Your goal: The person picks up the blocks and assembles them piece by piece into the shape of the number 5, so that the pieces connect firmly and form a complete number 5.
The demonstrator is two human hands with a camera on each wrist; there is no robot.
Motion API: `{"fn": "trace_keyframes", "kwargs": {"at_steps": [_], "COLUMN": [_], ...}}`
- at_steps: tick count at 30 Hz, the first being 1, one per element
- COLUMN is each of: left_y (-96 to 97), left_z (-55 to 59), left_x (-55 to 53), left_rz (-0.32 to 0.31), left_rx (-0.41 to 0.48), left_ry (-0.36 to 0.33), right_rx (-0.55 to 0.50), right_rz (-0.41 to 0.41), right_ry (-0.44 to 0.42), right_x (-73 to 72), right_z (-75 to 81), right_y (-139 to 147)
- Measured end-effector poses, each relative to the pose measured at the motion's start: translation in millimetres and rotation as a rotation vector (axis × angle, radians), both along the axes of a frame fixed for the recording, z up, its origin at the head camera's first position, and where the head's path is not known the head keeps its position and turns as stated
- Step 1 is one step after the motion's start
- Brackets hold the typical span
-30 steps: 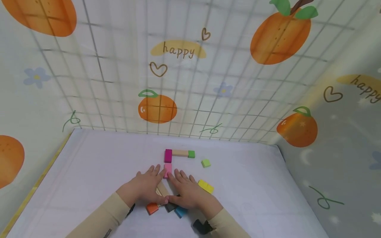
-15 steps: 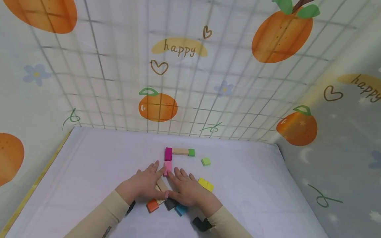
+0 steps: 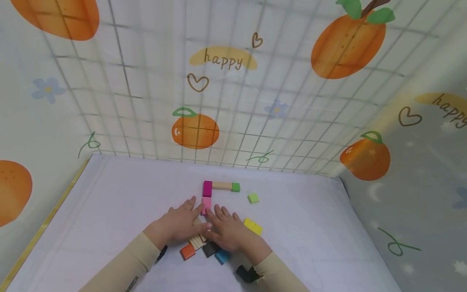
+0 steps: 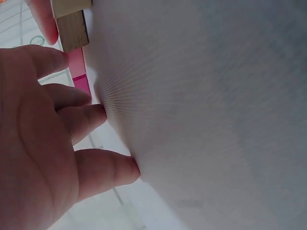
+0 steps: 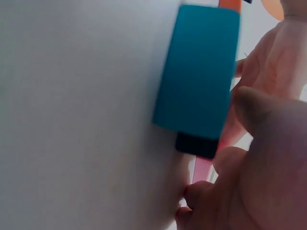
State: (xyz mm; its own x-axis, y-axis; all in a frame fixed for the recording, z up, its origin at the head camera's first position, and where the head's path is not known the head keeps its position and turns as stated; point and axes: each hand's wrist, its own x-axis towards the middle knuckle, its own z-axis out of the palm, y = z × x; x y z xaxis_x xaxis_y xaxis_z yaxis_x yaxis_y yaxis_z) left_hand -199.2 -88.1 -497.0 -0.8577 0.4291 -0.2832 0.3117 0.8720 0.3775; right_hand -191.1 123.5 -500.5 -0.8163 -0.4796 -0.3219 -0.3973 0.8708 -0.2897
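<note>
A pink block (image 3: 206, 202) stands end to end with a magenta block (image 3: 207, 189) in the middle of the table. My left hand (image 3: 178, 225) lies left of the pink block, fingers spread, with the index fingertip at its near left side. From the right, my right hand (image 3: 230, 231) has its index fingertip at the near end of the same block. Both thumbs meet over wooden blocks (image 3: 197, 242), partly hidden below the hands. In the left wrist view, the fingertips of my left hand (image 4: 43, 134) touch the white cloth. A blue block (image 5: 199, 72) lies beside my right thumb.
A plain wooden block (image 3: 222, 186) and a green block (image 3: 236, 187) continue from the magenta one. A light green block (image 3: 253, 198) and yellow blocks (image 3: 253, 226) lie to the right. Nearer me are an orange block (image 3: 187, 252) and a black block (image 3: 210, 249).
My left thumb has moved forward and up across the right thumb, uncovering more of the wooden blocks. The head view has shifted slightly. The other fingers stay nearly in place.
</note>
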Motion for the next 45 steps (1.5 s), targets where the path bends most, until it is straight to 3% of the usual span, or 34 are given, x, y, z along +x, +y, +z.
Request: {"fn": "trace_keyframes", "kwargs": {"at_steps": [23,45], "left_y": [4.7,5.3], "left_z": [-8.1,-6.9], "left_x": [-0.9,1.1], "left_rz": [0.035,0.043], "left_rx": [-0.016,-0.01], "left_ry": [0.023,0.051], "right_rx": [0.015,0.03], "right_rz": [-0.011,-0.04], "right_ry": [0.007,-0.006], "right_x": [-0.5,2.0], "right_z": [-3.1,0.7], "right_y": [-1.9,-6.5]}}
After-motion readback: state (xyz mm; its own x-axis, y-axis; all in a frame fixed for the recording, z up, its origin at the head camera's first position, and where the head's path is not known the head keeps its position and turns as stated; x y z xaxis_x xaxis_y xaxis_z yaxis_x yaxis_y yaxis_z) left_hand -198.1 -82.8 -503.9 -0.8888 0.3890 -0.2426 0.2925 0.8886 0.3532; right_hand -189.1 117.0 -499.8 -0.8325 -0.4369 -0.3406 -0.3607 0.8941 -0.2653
